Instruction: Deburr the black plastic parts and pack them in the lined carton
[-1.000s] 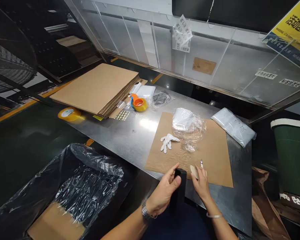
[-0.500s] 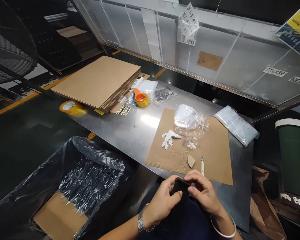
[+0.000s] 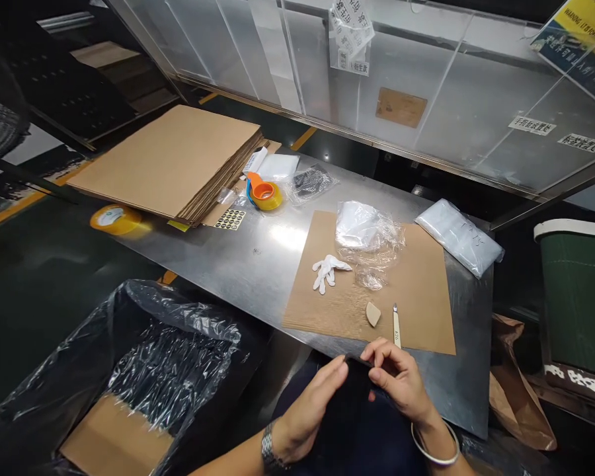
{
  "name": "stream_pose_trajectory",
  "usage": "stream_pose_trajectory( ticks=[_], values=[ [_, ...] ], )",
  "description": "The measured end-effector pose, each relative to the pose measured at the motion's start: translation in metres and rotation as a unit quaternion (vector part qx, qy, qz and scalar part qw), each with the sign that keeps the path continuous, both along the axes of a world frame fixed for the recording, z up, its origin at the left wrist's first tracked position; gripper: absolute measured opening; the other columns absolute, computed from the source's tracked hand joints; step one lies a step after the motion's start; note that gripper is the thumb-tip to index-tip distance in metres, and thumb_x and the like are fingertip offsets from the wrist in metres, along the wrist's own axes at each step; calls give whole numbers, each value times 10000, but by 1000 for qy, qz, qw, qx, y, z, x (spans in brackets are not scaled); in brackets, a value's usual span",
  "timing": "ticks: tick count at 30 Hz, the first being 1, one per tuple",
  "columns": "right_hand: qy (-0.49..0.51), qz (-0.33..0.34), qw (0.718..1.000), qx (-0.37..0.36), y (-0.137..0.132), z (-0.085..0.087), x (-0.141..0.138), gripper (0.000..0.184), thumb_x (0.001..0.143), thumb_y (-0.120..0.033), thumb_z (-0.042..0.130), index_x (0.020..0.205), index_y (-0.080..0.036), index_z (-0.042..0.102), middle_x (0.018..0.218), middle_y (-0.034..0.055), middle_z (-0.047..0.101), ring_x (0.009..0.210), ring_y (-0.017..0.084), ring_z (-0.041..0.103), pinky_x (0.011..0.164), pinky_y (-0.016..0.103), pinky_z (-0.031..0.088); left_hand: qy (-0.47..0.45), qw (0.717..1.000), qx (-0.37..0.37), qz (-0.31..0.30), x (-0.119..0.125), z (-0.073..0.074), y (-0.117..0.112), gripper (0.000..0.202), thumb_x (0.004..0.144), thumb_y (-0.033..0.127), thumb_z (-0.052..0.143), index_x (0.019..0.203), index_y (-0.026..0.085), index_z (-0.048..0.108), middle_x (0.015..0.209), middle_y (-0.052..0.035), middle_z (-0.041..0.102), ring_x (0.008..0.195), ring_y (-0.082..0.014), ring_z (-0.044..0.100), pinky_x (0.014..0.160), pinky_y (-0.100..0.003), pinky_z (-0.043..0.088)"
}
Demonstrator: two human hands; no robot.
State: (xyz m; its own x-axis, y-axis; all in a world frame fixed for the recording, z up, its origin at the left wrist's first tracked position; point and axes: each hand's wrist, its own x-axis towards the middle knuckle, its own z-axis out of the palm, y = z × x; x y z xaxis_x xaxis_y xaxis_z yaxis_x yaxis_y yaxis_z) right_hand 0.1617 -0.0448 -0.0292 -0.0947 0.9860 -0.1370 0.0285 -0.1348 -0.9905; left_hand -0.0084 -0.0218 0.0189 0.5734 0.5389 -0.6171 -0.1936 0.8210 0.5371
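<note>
Both my hands hold a flat black object (image 3: 350, 387) over my lap, just below the front edge of the steel table (image 3: 238, 264). My left hand (image 3: 310, 410) grips its left side with a watch on the wrist. My right hand (image 3: 396, 377) pinches its top edge, a bangle on that wrist. Just beyond, on a brown cardboard sheet (image 3: 421, 291), lie a small tan wedge (image 3: 373, 313), a thin knife (image 3: 396, 324), a white glove (image 3: 328, 271) and crumpled clear plastic bags (image 3: 367, 235).
A stack of flat cardboard (image 3: 171, 162) fills the table's far left, with an orange tape dispenser (image 3: 264, 195), a sticker sheet (image 3: 229, 219) and a tape roll (image 3: 114, 218) near it. A box lined with black plastic (image 3: 149, 377) stands at my left; a green bin (image 3: 578, 297) at right.
My right hand left the tan wedge on the cardboard sheet and joined my left hand on the black object, which came back from the table edge toward my lap.
</note>
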Motion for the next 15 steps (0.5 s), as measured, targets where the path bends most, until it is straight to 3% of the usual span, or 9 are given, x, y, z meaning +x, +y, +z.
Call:
stream_pose_trajectory(
  ticks=[2, 4, 6, 9, 12, 15],
  values=[
    [-82, -67, 994, -24, 0, -24, 6, 344, 777, -536, 500, 713, -199, 497, 836, 55, 600, 747, 166, 568, 657, 292, 478, -31, 993, -117, -5, -1, -8, -2, 414, 826, 500, 411, 921, 136, 586, 723, -57, 639, 643, -155, 592, 645, -280, 429],
    [-166, -144, 974, -52, 2, -54, 18, 385, 819, -559, 390, 786, -193, 505, 854, 68, 597, 735, 174, 559, 680, 319, 460, -52, 981, -185, -18, -1, -16, -3, 537, 823, 557, 353, 868, 89, 613, 690, -84, 640, 588, -154, 599, 624, -276, 440],
    [-236, -208, 946, -80, 6, -84, 33, 374, 832, -525, 375, 855, -174, 502, 872, 94, 572, 791, 211, 532, 723, 367, 425, -73, 976, -204, -6, -2, -22, 0, 603, 819, 578, 334, 848, 54, 632, 674, -94, 637, 581, -148, 601, 622, -259, 445],
    [-330, -257, 901, -114, 9, -119, 51, 363, 785, -468, 493, 905, -126, 513, 931, 147, 528, 929, 276, 471, 795, 418, 361, -114, 971, -208, 39, -2, -25, 8, 585, 821, 567, 351, 868, 62, 641, 675, -76, 633, 602, -142, 599, 631, -253, 453],
    [-378, -250, 881, -136, 12, -137, 61, 287, 785, -376, 551, 904, -115, 533, 944, 112, 525, 944, 245, 477, 814, 401, 359, -143, 965, -207, 72, 0, -22, 17, 538, 832, 535, 367, 874, 77, 645, 707, -72, 637, 622, -141, 595, 641, -258, 461],
    [-394, -232, 875, -157, 17, -138, 67, 214, 838, -342, 511, 889, -136, 540, 902, 35, 547, 836, 163, 526, 768, 357, 407, -156, 962, -197, 107, 1, -18, 27, 516, 841, 507, 374, 892, 72, 646, 751, -81, 644, 648, -144, 596, 644, -257, 469]
  ],
)
